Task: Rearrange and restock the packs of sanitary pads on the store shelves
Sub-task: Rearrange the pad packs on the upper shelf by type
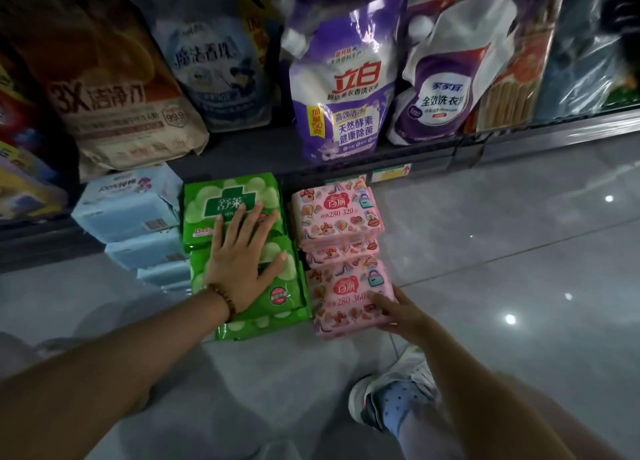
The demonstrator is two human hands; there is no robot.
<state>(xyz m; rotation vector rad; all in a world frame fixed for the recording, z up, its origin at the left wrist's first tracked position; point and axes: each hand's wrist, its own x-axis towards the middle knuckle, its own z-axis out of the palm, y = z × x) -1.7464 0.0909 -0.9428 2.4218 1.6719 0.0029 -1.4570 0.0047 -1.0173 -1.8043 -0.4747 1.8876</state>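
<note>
Three kinds of pad packs lie on the floor: at least three green packs, at least three pink packs in two piles, and about four blue packs stacked at the left; how many lie underneath cannot be told. On the shelf stand two purple detergent pouches, one tan bag and one pale blue bag. Two hands show, and one shoe.

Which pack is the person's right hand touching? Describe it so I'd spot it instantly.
Start at the tall purple-and-white detergent pouch on the bottom shelf and look down to the pink packs on the grey floor. The right hand touches the nearest pink patterned pack; green packs lie to its left. It alone reads 280 360; the farther reads 280 320.
</note>
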